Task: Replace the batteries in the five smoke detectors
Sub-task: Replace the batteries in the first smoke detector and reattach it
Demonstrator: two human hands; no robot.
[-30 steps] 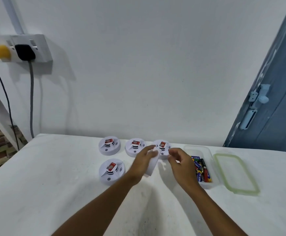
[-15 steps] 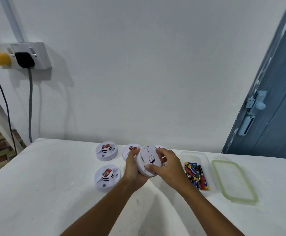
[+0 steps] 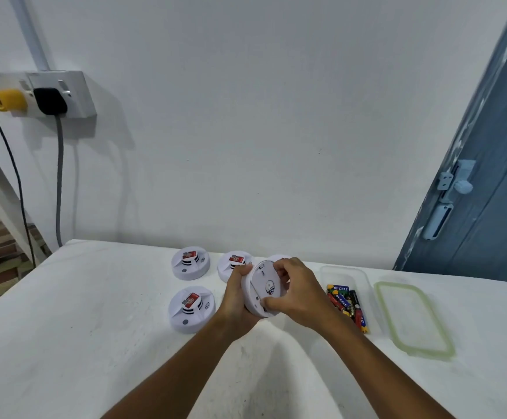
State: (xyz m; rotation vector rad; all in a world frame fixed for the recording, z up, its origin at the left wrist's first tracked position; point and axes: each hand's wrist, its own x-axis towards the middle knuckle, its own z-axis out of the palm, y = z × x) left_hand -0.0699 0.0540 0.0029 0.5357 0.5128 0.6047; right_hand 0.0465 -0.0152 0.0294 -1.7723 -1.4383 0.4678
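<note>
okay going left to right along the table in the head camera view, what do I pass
Near-left smoke detector → held smoke detector, gripped by left hand and right hand → clear container of batteries → green-rimmed lid.

a white smoke detector (image 3: pixel 262 290), seen edge-on and low over the counter (image 3: pixel 80 313) a second ago, has since been lifted and turned so that its flat round back faces the camera. it is now gripped from behind by the left hand (image 3: pixel 237 297), where before only its edge was held. the right hand (image 3: pixel 299 293), which was pinching something small just beside it a second ago, has been brought onto the detector, with fingers curled over the top rim and the thumb pressed at the lower edge. the rearmost right detector (image 3: pixel 277 257) on the counter is now mostly hidden behind the held one.
</note>
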